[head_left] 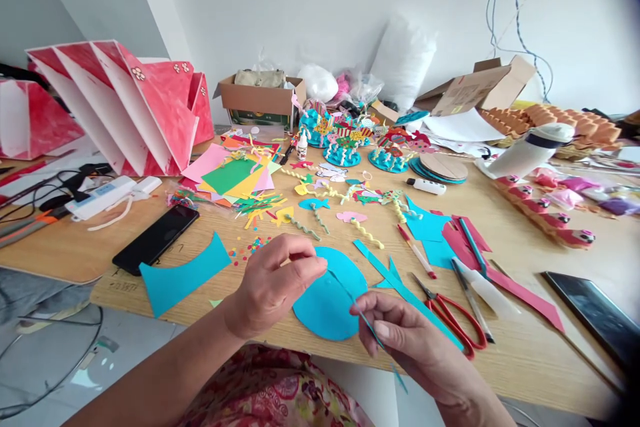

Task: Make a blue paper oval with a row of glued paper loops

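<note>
A thin blue paper strip [346, 289] stretches slantwise between my two hands, above a round blue paper disc [333, 313] lying at the table's front edge. My left hand [273, 283] is closed in a pinch at the strip's upper end, over the left part of the disc. Lower down, my right hand [400, 333] grips the strip between thumb and fingers, just right of the disc. A short blue end [400, 380] hangs below the right hand. Red-handled scissors [453, 320] lie right of that hand, beside a long blue paper offcut [413, 293].
A curved blue scrap [187, 277] and a black phone [156, 239] lie left; another phone [593, 313] lies right. Pens [417, 251], red paper [525, 293] and paper fish [315, 203] are scattered around. Decorated blue discs [343, 155] and a cardboard box [260, 97] stand behind.
</note>
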Tool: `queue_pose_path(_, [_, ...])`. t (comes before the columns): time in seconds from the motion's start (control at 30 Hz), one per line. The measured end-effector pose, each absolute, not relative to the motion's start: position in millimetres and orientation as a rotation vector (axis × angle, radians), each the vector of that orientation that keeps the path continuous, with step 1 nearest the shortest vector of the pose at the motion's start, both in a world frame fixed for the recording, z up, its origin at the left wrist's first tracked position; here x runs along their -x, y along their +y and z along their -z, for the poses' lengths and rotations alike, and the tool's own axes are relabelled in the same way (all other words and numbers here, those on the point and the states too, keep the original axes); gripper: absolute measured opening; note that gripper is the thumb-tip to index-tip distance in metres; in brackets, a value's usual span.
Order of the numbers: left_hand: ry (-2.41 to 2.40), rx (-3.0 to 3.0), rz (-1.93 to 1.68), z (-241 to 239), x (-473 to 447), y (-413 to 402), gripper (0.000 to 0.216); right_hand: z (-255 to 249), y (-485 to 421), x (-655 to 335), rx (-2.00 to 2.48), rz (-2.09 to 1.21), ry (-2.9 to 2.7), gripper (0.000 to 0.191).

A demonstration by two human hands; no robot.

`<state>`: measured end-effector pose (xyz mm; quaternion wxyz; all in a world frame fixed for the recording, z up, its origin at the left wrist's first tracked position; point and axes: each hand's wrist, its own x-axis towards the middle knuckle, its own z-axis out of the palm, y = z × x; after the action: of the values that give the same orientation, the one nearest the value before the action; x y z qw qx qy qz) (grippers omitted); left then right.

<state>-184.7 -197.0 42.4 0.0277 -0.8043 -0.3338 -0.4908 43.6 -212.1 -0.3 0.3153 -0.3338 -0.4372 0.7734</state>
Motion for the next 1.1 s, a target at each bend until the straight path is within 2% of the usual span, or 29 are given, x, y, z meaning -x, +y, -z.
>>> queue_pose_path(0.23, [-1.092,2.598,1.441,-18,191,-198,0.011,5,-203,-87,1.302,-1.767,-1.305,0.020])
queue_pose_path(0.4, [-1.195,2.557,1.346,-5,196,-195,0.010,5,-191,-100,1.324,-1.610,-1.325,0.024])
queue_pose_path(0.63, [-1.335,2.411,1.125,5,203,-184,0.012,9,-179,-83,1.384,-1.369,-1.289,0.019])
queue_pose_path(0.93, [-1.481,2.398,1.182,19,202,-183,0.013,28,-178,-74,1.532,-1.045,-1.665,0.018])
queue_pose_path(1.1, [-1.487,2.387,1.251,16,200,-185,0.013,31,-181,-71,1.624,-0.658,-1.832,0.010])
